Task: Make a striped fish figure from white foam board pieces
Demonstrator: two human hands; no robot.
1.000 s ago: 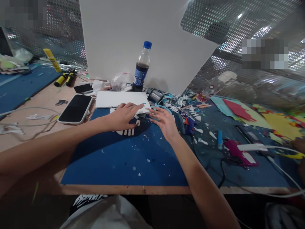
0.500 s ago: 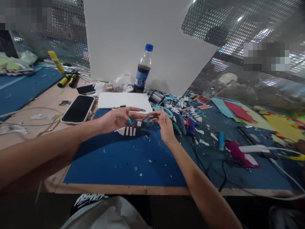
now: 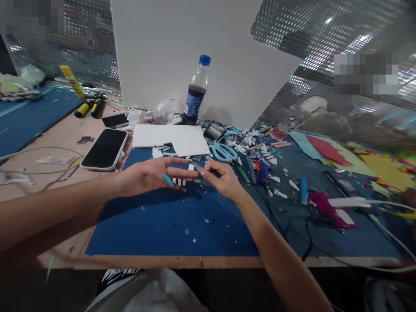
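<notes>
My left hand is stretched out over the blue mat, fingers apart, with a teal patch like a long nail at the thumb. My right hand is closed in a pinch right at the left fingertips. Whatever it pinches, perhaps a fingertip or a tiny piece, is too small to make out. Small white strips lie on the mat, partly hidden by my left fingers. A little white block shows between those fingers. Just beyond the hands rests a white board with a notched edge.
Light blue scissors, a wire spool and white scraps lie behind my right hand. A cola bottle stands at the back. At left is a phone; at right, a blue glue gun with a cable.
Both hands have come slightly nearer to me. My left fingers have spread and turned, and my right fingers have closed into a pinch. More of the scissors and board now shows.
</notes>
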